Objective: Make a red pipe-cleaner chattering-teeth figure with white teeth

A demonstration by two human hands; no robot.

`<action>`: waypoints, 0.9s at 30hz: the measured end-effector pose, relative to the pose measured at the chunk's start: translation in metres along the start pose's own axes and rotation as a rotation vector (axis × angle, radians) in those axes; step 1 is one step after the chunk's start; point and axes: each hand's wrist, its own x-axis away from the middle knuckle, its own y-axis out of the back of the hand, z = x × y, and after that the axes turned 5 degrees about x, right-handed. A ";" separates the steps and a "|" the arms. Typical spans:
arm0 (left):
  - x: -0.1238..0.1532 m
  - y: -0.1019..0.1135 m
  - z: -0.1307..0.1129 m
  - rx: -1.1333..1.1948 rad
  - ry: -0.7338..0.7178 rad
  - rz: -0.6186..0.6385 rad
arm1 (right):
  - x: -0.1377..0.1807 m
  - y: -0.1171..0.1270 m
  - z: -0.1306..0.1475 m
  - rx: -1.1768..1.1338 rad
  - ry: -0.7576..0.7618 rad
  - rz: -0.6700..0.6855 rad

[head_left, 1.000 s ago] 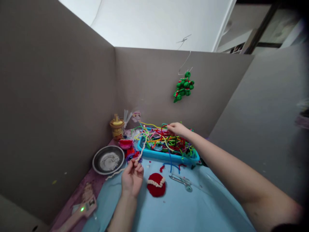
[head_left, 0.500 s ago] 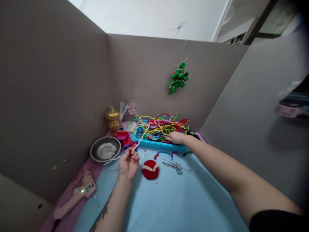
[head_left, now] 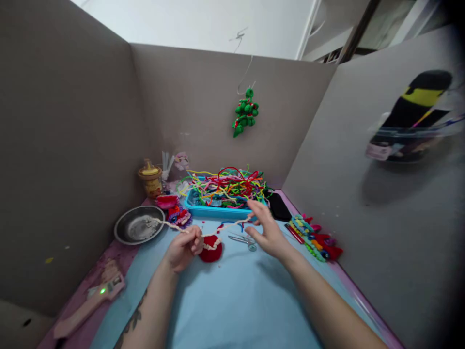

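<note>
My left hand is closed on a cream fluffy cord, whose one side runs toward the metal bowl and whose other side stretches right. My right hand is raised over the mat with thumb and fingers apart, its fingertips beside the cord's right end. Below the cord lies a round red piece with a wavy cream trim, partly covered by my left hand. Small scissors rest on the mat between my hands.
A blue tray heaped with coloured cords stands at the back. At left are the metal bowl and a pink glue gun with a green light. Colourful finished pieces lie at right; a black phone-like slab is behind.
My right hand has left the tray of cords and come back toward me, fingers spread. My left hand still holds the cream cord, now stretched across to the right. The view has turned right.
</note>
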 end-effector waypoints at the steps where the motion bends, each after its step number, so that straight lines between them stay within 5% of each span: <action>1: 0.000 0.000 0.001 -0.020 0.012 0.003 | 0.006 -0.005 0.004 -0.003 0.017 0.045; 11: -0.001 0.004 0.006 -0.068 -0.013 -0.050 | 0.033 -0.035 -0.020 0.017 -0.088 -0.092; 19: -0.004 -0.008 0.007 -0.155 -0.262 -0.278 | 0.042 -0.036 -0.031 0.042 -0.270 -0.052; 25: -0.003 -0.022 0.021 -0.799 -0.501 -0.609 | 0.044 -0.045 -0.016 0.022 -0.221 -0.093; 27: 0.000 -0.028 0.028 -1.114 -0.612 -0.532 | 0.045 -0.049 -0.009 0.017 -0.152 -0.081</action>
